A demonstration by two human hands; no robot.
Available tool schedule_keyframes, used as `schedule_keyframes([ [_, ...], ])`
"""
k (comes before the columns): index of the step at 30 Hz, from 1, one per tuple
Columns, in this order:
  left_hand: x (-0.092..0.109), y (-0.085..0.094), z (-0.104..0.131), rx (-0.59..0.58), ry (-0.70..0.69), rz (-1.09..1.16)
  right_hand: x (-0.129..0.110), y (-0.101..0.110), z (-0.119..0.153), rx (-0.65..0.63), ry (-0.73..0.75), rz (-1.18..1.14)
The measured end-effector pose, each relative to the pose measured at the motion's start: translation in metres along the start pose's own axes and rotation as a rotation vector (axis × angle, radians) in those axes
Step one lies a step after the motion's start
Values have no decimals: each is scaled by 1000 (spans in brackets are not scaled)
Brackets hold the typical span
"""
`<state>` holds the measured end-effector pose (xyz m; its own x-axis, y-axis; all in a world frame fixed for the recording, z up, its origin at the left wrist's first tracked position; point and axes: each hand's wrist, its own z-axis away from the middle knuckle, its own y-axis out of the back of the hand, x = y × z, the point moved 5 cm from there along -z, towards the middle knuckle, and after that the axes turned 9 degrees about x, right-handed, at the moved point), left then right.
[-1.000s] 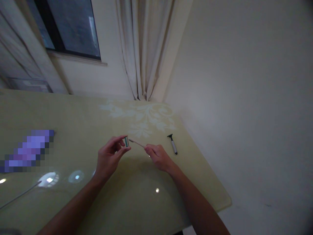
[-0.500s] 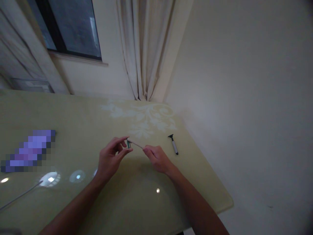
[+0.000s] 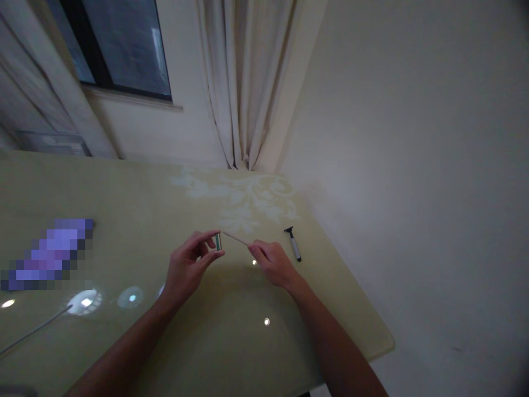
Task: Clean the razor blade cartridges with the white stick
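My left hand (image 3: 190, 267) pinches a small razor cartridge (image 3: 219, 242) by its two ends between thumb and forefinger. It is narrow, with green and dark strips, and stands upright. In my right hand (image 3: 273, 263) a thin pale stick (image 3: 236, 239) is gripped at its near end. The stick slants up and left, its tip close to the cartridge's upper end with a small gap between them. To the right of my right hand, a razor handle (image 3: 294, 245) in grey and black lies on the table, its T-shaped head pointing away.
The glossy table (image 3: 124, 209) carries a white floral pattern and light reflections. At the left lies a blurred-out purple device (image 3: 52, 253), with a thin cable (image 3: 37, 330) nearer me. Curtains (image 3: 243, 82) hang behind the table, and a wall (image 3: 392, 165) stands to the right.
My right hand has drawn slightly right and back with the stick, so the tip has come away from the cartridge. My left hand has hardly moved.
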<state>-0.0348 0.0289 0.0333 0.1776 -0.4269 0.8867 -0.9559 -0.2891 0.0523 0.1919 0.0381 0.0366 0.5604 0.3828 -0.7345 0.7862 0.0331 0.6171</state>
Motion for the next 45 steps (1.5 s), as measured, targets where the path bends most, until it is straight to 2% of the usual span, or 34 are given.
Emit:
schedule_keyframes([
  [5, -1, 0, -2, -25, 21, 12, 0, 12, -1, 4, -5, -110],
  [13, -4, 1, 1, -15, 4, 22, -11, 3, 3, -34, 6, -137],
  [18, -5, -1, 1, -35, 3, 10, -8, 8, 1, -1, -23, -153],
  [24, -4, 0, 1, -33, 9, 14, -9, 7, 1, -40, 1, -140],
  [29, -6, 0, 0, -48, 24, 18, -6, 13, 0, 10, -16, -156],
  [40, -10, -3, 1, -88, 47, 60, -4, 15, -1, -33, -7, -178],
  [45, -10, -3, 1, -97, 48, 52, -5, 13, 0, -94, 10, -187],
])
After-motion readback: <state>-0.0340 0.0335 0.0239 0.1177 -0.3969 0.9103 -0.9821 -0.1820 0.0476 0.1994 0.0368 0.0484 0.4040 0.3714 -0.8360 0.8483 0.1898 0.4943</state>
